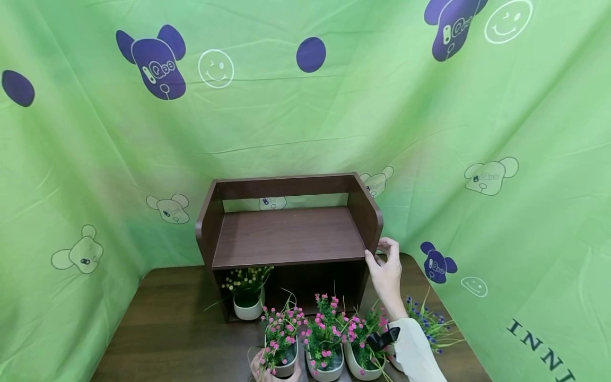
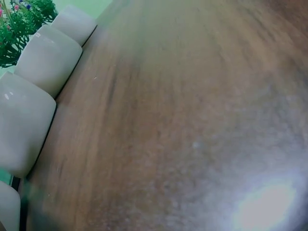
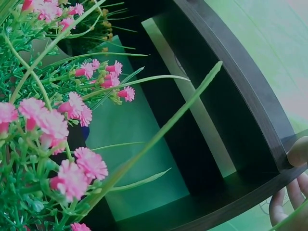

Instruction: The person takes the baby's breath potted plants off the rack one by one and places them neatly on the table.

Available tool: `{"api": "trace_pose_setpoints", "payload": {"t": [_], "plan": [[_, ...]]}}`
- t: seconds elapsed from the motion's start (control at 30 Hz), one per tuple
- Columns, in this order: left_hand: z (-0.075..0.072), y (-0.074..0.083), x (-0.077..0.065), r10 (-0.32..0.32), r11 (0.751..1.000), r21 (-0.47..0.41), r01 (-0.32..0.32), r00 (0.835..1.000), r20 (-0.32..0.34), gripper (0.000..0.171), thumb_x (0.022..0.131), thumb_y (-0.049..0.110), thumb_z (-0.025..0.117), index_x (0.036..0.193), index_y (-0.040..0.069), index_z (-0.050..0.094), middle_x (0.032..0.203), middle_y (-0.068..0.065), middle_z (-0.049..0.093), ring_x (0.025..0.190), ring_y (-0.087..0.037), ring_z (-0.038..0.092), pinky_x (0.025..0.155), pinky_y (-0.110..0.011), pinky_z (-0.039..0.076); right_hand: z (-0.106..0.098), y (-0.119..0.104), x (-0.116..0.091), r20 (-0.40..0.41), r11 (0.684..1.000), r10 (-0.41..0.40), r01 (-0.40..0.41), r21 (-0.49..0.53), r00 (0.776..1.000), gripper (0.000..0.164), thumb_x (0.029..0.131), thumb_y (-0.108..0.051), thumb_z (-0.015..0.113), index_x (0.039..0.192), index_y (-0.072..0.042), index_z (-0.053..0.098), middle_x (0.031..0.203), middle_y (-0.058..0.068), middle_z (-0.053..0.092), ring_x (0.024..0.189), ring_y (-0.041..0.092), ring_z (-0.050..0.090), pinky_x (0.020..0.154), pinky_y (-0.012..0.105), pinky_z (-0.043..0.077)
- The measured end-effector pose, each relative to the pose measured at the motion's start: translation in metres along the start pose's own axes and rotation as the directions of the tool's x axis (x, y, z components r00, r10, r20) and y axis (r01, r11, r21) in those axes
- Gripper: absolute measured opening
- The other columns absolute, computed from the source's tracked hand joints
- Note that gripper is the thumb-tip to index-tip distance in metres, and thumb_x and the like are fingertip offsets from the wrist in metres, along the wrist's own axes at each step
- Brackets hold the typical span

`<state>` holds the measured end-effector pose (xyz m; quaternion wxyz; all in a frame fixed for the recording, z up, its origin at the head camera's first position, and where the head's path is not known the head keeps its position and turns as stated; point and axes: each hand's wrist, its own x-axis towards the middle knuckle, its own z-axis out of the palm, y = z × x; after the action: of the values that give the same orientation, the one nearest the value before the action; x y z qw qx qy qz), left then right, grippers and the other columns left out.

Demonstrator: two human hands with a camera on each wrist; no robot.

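Observation:
A dark brown wooden shelf (image 1: 286, 233) stands at the back of the table. My right hand (image 1: 387, 273) grips its right side panel (image 3: 250, 96), thumb at the front edge and fingers around the outer side. Low in the head view, my left hand (image 1: 258, 366) holds the white pot of a pink-flowered plant (image 1: 281, 337) from the front, partly cut off by the frame. Two more pink-flowered plants, one in the middle (image 1: 325, 339) and one on the right (image 1: 365, 345), stand beside it in a row. Inside the lower compartment, at its left, is a yellow-flowered plant (image 1: 248, 297) in a white pot.
A blue-flowered plant (image 1: 431, 323) stands at the far right, partly behind my right sleeve (image 1: 415, 350). Green patterned cloth (image 1: 267, 122) hangs around the back and sides of the wooden table (image 1: 162, 318). Long grass blades cross the right wrist view.

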<state>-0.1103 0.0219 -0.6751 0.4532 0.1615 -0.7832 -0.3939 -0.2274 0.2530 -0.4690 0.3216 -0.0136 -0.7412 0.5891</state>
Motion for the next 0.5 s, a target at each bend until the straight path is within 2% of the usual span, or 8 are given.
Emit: {"api": "trace_pose_setpoints", "payload": {"t": [0.07, 0.1, 0.17, 0.2, 0.3, 0.4, 0.47, 0.5], "plan": [[0.003, -0.007, -0.001, 0.055, 0.998, -0.041, -0.056, 0.998, -0.038, 0.082, 0.065, 0.052, 0.088, 0.108, -0.011, 0.059, 0.098, -0.028, 0.057, 0.088, -0.041, 0.052, 0.082, -0.035, 0.04, 0.0, 0.0, 0.0, -0.001, 1.0, 0.0, 0.0, 0.007, 1.0, 0.043, 0.098, 0.007, 0.067, 0.136, 0.006, 0.046, 0.127, 0.013, 0.056, 0.111, 0.002, 0.053, 0.091, 0.009, 0.047], [0.005, -0.011, -0.001, 0.085, 0.994, -0.057, -0.088, 0.995, -0.061, 0.083, 0.073, 0.062, 0.08, 0.106, -0.011, 0.059, 0.096, -0.027, 0.057, 0.087, -0.04, 0.051, 0.084, -0.03, 0.038, 0.0, 0.0, 0.0, -0.002, 1.0, 0.001, -0.001, 0.01, 1.0, 0.043, 0.098, 0.007, 0.067, 0.136, 0.006, 0.046, 0.127, 0.013, 0.056, 0.111, 0.003, 0.054, 0.091, 0.009, 0.047], [0.008, -0.017, -0.002, 0.126, 0.988, -0.077, -0.134, 0.987, -0.103, 0.092, 0.082, 0.078, 0.062, 0.104, -0.011, 0.06, 0.095, -0.027, 0.057, 0.086, -0.039, 0.05, 0.086, -0.024, 0.035, 0.0, 0.0, 0.001, -0.003, 1.0, 0.004, -0.004, 0.013, 1.0, 0.043, 0.098, 0.007, 0.067, 0.136, 0.006, 0.046, 0.127, 0.013, 0.056, 0.111, 0.004, 0.054, 0.092, 0.009, 0.047], [0.009, -0.018, -0.002, 0.141, 0.986, -0.077, -0.15, 0.983, -0.116, 0.096, 0.083, 0.083, 0.054, 0.103, -0.011, 0.06, 0.094, -0.027, 0.057, 0.085, -0.039, 0.05, 0.086, -0.024, 0.035, 0.0, 0.001, 0.001, -0.003, 1.0, 0.006, -0.006, 0.013, 1.0, 0.043, 0.098, 0.008, 0.066, 0.136, 0.006, 0.046, 0.128, 0.013, 0.056, 0.112, 0.004, 0.053, 0.092, 0.009, 0.047], [0.011, -0.02, -0.001, 0.165, 0.983, -0.06, -0.175, 0.976, -0.142, 0.095, 0.084, 0.084, 0.05, 0.1, -0.008, 0.062, 0.092, -0.025, 0.057, 0.083, -0.038, 0.049, 0.08, -0.031, 0.037, 0.0, -0.002, 0.0, -0.002, 1.0, 0.01, -0.01, 0.001, 1.0, 0.042, 0.098, 0.008, 0.065, 0.136, 0.007, 0.046, 0.128, 0.014, 0.056, 0.112, 0.002, 0.053, 0.092, 0.009, 0.047], [0.01, -0.02, 0.0, 0.17, 0.981, -0.067, -0.181, 0.976, -0.137, 0.095, 0.085, 0.085, 0.049, 0.099, -0.008, 0.063, 0.092, -0.027, 0.057, 0.083, -0.038, 0.05, 0.077, -0.038, 0.036, 0.001, -0.013, -0.003, -0.001, 1.0, 0.005, -0.005, -0.006, 1.0, 0.041, 0.098, 0.01, 0.063, 0.135, 0.009, 0.045, 0.127, 0.017, 0.055, 0.111, 0.002, 0.052, 0.092, 0.009, 0.046], [0.008, -0.02, 0.0, 0.155, 0.983, -0.076, -0.165, 0.981, -0.121, 0.094, 0.085, 0.083, 0.052, 0.101, -0.009, 0.062, 0.094, -0.028, 0.057, 0.085, -0.039, 0.05, 0.078, -0.038, 0.036, 0.0, -0.023, -0.006, 0.002, 1.0, 0.005, -0.005, -0.006, 1.0, 0.039, 0.098, 0.011, 0.063, 0.133, 0.011, 0.045, 0.126, 0.019, 0.055, 0.111, 0.003, 0.053, 0.093, 0.01, 0.047], [0.007, -0.02, -0.001, 0.141, 0.985, -0.085, -0.151, 0.984, -0.109, 0.089, 0.085, 0.078, 0.058, 0.102, -0.01, 0.061, 0.095, -0.028, 0.057, 0.086, -0.039, 0.049, 0.079, -0.038, 0.036, 0.0, -0.029, -0.007, 0.003, 1.0, 0.008, -0.008, -0.004, 1.0, 0.039, 0.098, 0.012, 0.062, 0.133, 0.012, 0.045, 0.126, 0.02, 0.055, 0.111, 0.004, 0.053, 0.093, 0.01, 0.047]]}}
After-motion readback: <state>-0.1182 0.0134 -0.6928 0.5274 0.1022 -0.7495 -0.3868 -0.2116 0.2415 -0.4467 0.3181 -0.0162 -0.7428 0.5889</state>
